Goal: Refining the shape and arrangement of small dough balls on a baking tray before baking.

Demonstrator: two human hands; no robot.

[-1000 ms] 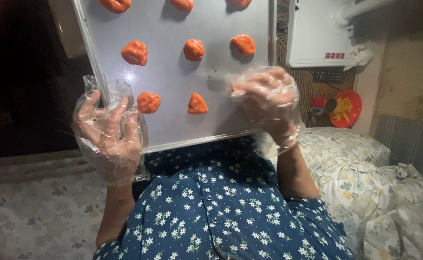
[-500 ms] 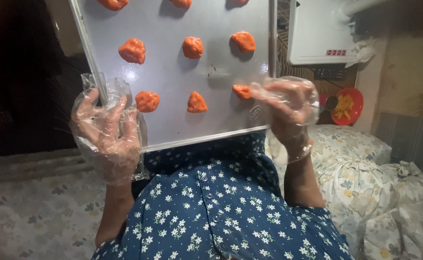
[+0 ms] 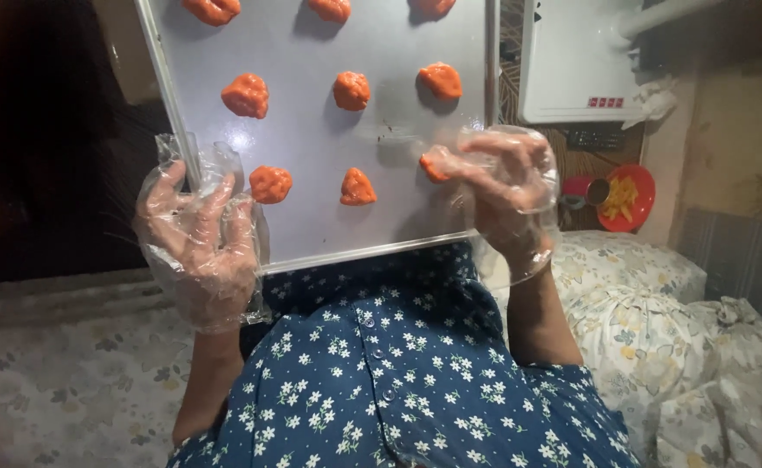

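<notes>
Two gloved hands, right (image 3: 504, 186) pinching orange lump (image 3: 433, 166) over tray (image 3: 312, 225).

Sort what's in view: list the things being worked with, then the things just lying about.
In use: metal tray; orange dough lumps; left hand at tray's edge; right hand placing a lump.

Lying about: red dish; white appliance; floral bedding.

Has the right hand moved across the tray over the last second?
Yes. The right hand shifted inward from the tray's right edge and now pinches an orange lump above the bottom row.
</notes>
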